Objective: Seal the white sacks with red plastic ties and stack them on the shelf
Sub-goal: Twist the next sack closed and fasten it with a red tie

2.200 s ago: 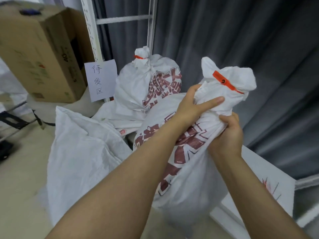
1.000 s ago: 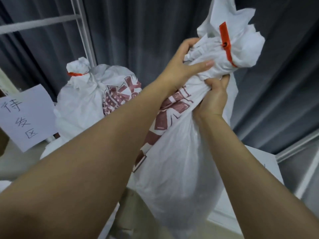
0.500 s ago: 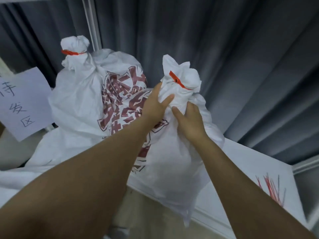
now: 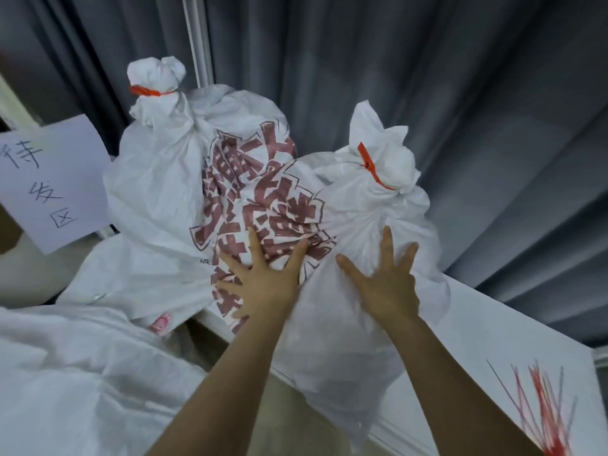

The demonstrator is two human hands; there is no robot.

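Note:
A white sack with red print (image 4: 355, 225), its neck closed by a red tie (image 4: 371, 166), leans on the white shelf (image 4: 493, 311) with its bottom hanging over the front edge. My left hand (image 4: 263, 281) and my right hand (image 4: 385, 284) press flat against its side, fingers spread. Behind it to the left stands another tied white sack (image 4: 164, 179) with a red tie (image 4: 144, 91) round its neck; the two sacks touch.
A bundle of loose red ties (image 4: 546, 406) lies on the shelf at the lower right. A paper sign with handwriting (image 4: 49, 179) hangs at the left. More white sack cloth (image 4: 82, 373) fills the lower left. Grey curtains (image 4: 460, 93) and a white upright post (image 4: 197, 41) stand behind.
The sack came up from low down and was set on the shelf beside the first one. Both hands let go of its neck and now lie flat on its side.

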